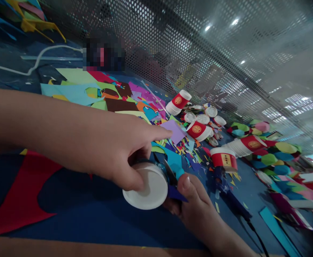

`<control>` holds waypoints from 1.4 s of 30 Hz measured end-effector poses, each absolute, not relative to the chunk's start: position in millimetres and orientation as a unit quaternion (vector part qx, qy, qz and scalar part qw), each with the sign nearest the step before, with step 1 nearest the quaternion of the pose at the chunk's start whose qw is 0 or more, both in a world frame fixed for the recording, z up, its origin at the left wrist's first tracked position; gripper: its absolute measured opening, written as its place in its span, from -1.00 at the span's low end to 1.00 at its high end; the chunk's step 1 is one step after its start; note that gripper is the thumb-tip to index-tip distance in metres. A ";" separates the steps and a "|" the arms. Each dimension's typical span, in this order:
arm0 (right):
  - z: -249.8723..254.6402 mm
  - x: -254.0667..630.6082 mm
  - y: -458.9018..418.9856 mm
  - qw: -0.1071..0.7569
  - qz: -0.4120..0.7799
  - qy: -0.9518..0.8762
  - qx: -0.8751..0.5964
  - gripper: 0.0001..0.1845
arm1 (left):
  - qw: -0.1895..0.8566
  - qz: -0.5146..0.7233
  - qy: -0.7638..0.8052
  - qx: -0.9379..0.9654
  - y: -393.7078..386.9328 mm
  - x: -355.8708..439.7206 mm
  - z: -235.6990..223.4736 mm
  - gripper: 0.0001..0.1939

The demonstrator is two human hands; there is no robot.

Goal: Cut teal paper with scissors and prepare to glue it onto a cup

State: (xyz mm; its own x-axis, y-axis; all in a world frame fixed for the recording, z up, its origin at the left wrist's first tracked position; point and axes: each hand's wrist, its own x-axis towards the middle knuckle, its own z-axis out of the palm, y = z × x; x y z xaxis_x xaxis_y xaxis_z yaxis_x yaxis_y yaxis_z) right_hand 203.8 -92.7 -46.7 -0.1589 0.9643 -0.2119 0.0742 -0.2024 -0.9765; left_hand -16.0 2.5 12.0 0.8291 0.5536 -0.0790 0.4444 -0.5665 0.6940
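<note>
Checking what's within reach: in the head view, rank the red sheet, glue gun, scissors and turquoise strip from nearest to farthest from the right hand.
1. Scissors: held in the right hand.
2. Glue gun: just to its right.
3. Turquoise strip: farther right, lower.
4. Red sheet: far left.

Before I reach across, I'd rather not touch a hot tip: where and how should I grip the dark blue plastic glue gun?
Take the dark blue plastic glue gun by its long handle, the part running to the black cord. I'd come from above on your near side: it slants with its cord end towards you, its other end close to the red and white paper cup.
</note>
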 end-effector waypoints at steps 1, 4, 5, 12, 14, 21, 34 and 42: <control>-47.0 203.5 -92.9 0.390 0.569 -0.495 -0.528 -0.38 | 0.368 0.077 0.284 0.882 2.1 -15.3 11.4 -0.27; -48.1 201.7 -93.3 0.392 0.573 -0.488 -0.529 -0.38 | 0.373 0.092 0.275 0.881 2.0 -13.3 12.7 -0.14; -48.2 201.1 -93.2 0.392 0.574 -0.485 -0.531 -0.37 | 0.375 0.085 0.279 0.880 1.9 -12.7 14.5 -0.11; -40.5 201.5 -89.4 0.357 0.573 -0.517 -0.527 -0.35 | 0.374 0.077 0.288 0.878 1.8 -13.9 18.2 -0.12; -38.1 203.1 -88.7 0.330 0.567 -0.552 -0.515 -0.37 | 0.383 0.109 0.275 0.875 3.5 -15.2 12.9 -0.09; -39.9 206.1 -89.3 0.320 0.572 -0.537 -0.531 -0.39 | 0.345 0.041 0.311 0.884 2.2 -13.2 20.8 -0.14; -38.0 206.1 -88.3 0.291 0.578 -0.550 -0.527 -0.36 | 0.361 0.060 0.313 0.876 1.7 -13.4 22.3 -0.12; -48.3 204.0 -90.5 0.359 0.577 -0.475 -0.559 -0.39 | 0.374 0.119 0.282 0.876 5.8 -14.2 11.1 -0.20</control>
